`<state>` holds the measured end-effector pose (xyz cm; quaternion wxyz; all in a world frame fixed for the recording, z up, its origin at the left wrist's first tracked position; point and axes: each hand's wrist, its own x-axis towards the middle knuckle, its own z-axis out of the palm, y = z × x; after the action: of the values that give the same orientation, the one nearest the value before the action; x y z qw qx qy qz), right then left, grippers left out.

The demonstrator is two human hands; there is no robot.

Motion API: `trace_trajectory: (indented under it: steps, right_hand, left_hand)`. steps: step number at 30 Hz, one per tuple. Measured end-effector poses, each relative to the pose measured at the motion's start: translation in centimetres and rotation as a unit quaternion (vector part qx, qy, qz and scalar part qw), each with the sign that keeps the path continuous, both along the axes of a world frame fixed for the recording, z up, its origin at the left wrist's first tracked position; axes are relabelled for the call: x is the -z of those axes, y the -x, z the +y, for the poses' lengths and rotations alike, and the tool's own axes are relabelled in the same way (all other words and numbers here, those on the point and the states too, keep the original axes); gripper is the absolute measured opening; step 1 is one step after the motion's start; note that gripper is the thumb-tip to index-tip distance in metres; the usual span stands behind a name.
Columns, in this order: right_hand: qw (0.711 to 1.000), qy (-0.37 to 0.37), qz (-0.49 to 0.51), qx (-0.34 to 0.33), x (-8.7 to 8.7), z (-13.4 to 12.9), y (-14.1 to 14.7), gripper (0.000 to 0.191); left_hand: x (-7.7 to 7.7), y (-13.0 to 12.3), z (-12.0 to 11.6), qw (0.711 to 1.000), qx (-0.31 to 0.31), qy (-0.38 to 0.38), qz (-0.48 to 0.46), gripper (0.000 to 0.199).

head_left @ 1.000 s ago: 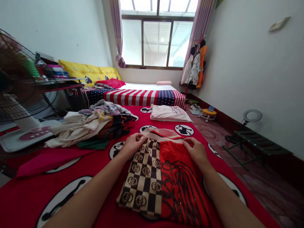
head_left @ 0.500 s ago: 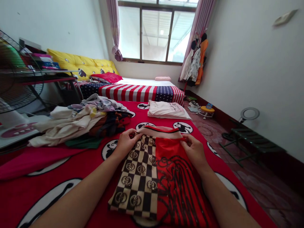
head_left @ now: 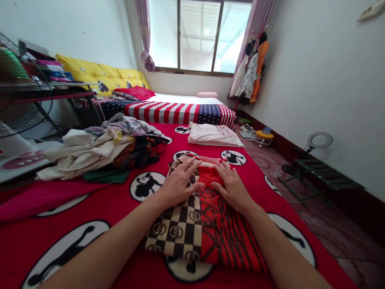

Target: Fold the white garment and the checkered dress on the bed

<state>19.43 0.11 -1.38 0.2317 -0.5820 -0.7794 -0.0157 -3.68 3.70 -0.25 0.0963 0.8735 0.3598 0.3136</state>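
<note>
A folded shirt (head_left: 180,228) lies on the red patterned bedspread (head_left: 120,208) in front of me. Its left half is checkered brown and cream, its right half red with dark glittery lines, and the collar faces away from me. My left hand (head_left: 182,180) rests flat on the checkered side just below the collar, fingers spread. On the red side my right hand (head_left: 230,182) also lies flat with its fingers apart. Neither hand grips the cloth. Part of the collar is hidden under my fingers.
A heap of clothes (head_left: 105,148) sits to the left on the bedspread. Beyond the shirt lies a folded pale pink garment (head_left: 213,134). A fan (head_left: 22,88) stands at far left. On the floor at right are a green folding stool (head_left: 327,174) and a yellow stool (head_left: 264,135).
Both hands have let go of the collar corners and moved inward, now lying flat on the shirt. The shirt's lower edge sits slightly farther from me.
</note>
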Motion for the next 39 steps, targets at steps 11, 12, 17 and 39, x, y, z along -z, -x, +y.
trace_trajectory:
  steps: [11,12,17,39]
  right_hand:
    - [0.976,0.126,-0.088,0.154,1.6,1.3,-0.6,0.075]
    - [0.976,0.126,-0.089,0.156,1.6,1.3,-0.5,0.076]
    - [0.975,0.123,-0.099,0.157,1.9,1.3,-0.7,0.075]
    - [0.979,0.115,-0.073,0.151,2.0,1.5,-1.0,0.073]
  left_hand:
    - [2.6,0.1,0.4,0.982,-0.079,0.018,0.168,0.085]
    - [2.6,0.1,0.4,0.982,-0.083,0.022,0.169,0.085]
    - [2.6,0.0,0.3,0.981,-0.087,0.032,0.168,0.085]
    - [2.4,-0.1,0.4,0.984,-0.082,0.036,0.155,0.084]
